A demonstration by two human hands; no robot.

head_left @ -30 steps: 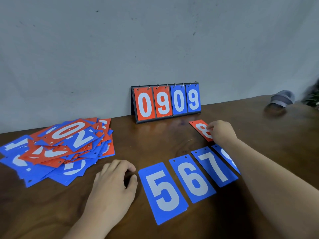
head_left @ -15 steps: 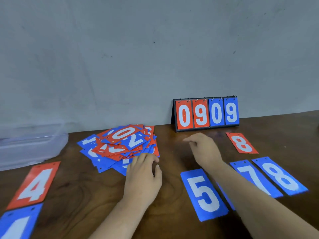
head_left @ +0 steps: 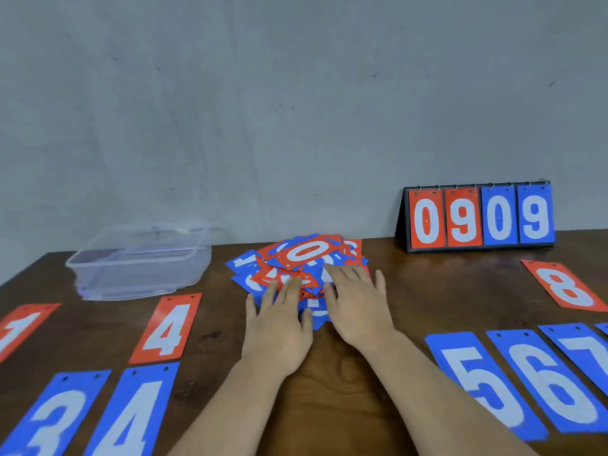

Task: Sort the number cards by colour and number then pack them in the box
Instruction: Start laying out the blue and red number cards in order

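From the head view, the pile of number cards [head_left: 304,256] lies jumbled, red and blue mixed, at the middle of the dark wooden counter [head_left: 335,390], with a red 0 on top. Both hands are laid on its near side. The left grip [head_left: 279,327] has its fingers straight and spread flat over the nearer cards. The right grip [head_left: 357,307], just beside it, is likewise flat, fingers apart and curled round nothing. Whether either one presses down or only rests there is hard to tell, since the fingertips are a little blurred. Left of the pile stands the clear plastic box [head_left: 138,274], well apart from the hands. Sorted cards lie face up around the near edge: a red 1 [head_left: 16,327] and a red 4 [head_left: 167,329] on the left, with a blue 3 [head_left: 56,419] and a blue 4 [head_left: 135,413] in front of them. On the right are a red 8 [head_left: 567,287] and a row of blue 5 [head_left: 483,386], blue 6 [head_left: 552,380] and blue 7 [head_left: 585,353]. A flip scoreboard [head_left: 480,218] reading 0909 stands against the grey wall [head_left: 296,93].
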